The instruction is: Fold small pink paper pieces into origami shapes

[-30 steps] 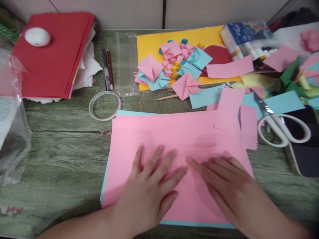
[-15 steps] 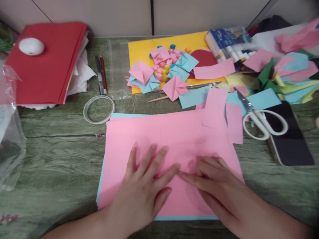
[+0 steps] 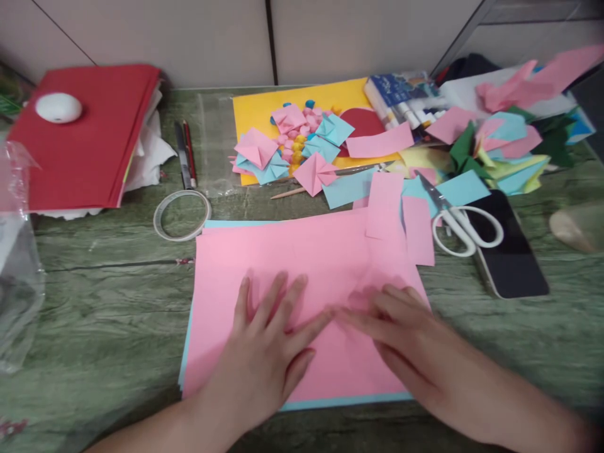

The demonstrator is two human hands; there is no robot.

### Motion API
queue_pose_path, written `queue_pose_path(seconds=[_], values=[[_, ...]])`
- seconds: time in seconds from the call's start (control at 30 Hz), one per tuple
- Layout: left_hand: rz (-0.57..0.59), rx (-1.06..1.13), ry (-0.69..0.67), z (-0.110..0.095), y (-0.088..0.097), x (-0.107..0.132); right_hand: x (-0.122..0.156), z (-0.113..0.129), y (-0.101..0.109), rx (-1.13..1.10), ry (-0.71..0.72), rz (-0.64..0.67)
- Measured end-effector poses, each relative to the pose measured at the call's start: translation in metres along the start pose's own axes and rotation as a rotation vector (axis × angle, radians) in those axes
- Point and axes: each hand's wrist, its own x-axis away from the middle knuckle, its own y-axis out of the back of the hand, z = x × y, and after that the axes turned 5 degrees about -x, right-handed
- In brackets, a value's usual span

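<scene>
Both palms down, fingers spread flat on pink paper sheet: left hand and right hand index tips meeting, nothing gripped, scissors nearby

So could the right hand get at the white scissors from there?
Probably yes. The right hand lies flat on the pink sheet, and the scissors lie uncovered beyond its far corner, handles partly on the phone, with only pink slips between.

Pink sheet over light-blue sheet, white-handled scissors, red folder, green wood-grain table.
</scene>
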Motion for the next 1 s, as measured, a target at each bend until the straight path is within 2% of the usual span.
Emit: queue_pose_path(seconds=[0.1, 0.37, 0.5, 0.57, 0.7, 0.83, 1.0], values=[[-0.005, -0.016, -0.009, 0.000, 0.000, -0.001, -0.005, 0.005, -0.007, 0.003, 0.005, 0.015], [-0.026, -0.025, -0.008, -0.001, 0.002, -0.001, 0.001, -0.032, 0.015, 0.211, -0.157, -0.207], [-0.023, -0.027, -0.012, -0.002, 0.004, -0.001, 0.004, -0.030, 0.019, 0.230, -0.202, -0.302], [-0.021, -0.034, -0.016, -0.003, 0.004, -0.001, 0.003, -0.019, 0.014, 0.162, -0.146, -0.290], [-0.017, -0.052, -0.025, -0.003, 0.004, -0.002, 0.000, 0.005, -0.004, -0.003, 0.038, -0.071], [0.004, -0.053, -0.014, -0.004, 0.004, -0.001, -0.004, 0.008, -0.011, 0.042, 0.019, -0.099], [0.007, -0.051, -0.008, -0.004, 0.004, -0.001, -0.003, -0.012, 0.005, 0.171, -0.101, -0.196]])
